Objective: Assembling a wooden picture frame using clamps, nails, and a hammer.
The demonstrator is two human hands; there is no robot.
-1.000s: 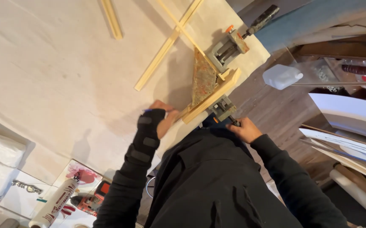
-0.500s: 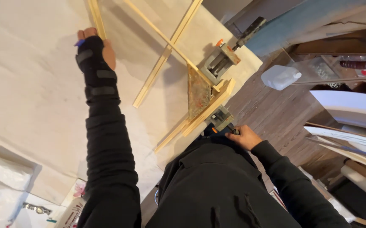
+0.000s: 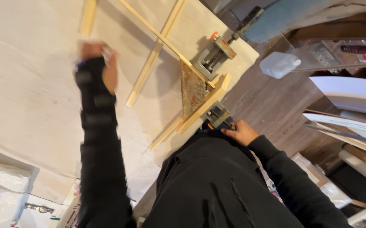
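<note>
- Drew back a little from the far strip since half a second earlier: left hand point(image 3: 100, 63), blurred, now hovering over the bare pale tabletop point(image 3: 31, 109) just short of that flat wooden strip point(image 3: 88, 16).
- Wrapped in a black wrist brace point(image 3: 93, 99) over a black sleeve; fingers curled round something small and pale, too smeared to name, so grip cannot be told for certain.
- Stayed put at the near table edge: right hand point(image 3: 241, 131), closed on the handle end of the lower grey clamp point(image 3: 216, 116), touching its orange part.
- Well apart from each other, the two hands, one out over the table, one at its edge by the dark torso.
- Clamped between the lower clamp and a second grey screw clamp point(image 3: 214, 57): a short thick wooden block point(image 3: 206, 103) lying aslant, with a mottled brown triangular piece point(image 3: 192, 88) standing beside it.
- Crossed above that corner: two long thin wooden slats point(image 3: 155, 52), one running up toward the top edge, the other slanting past the triangular piece.
- Seen on the dark wooden floor beyond the table: a translucent white plastic jug point(image 3: 279, 64).
- Stacked at right: pale boards and sheets point(image 3: 351, 122).
- Lay at lower left: a clear plastic bag point(image 3: 1, 194) on the table's near side.
</note>
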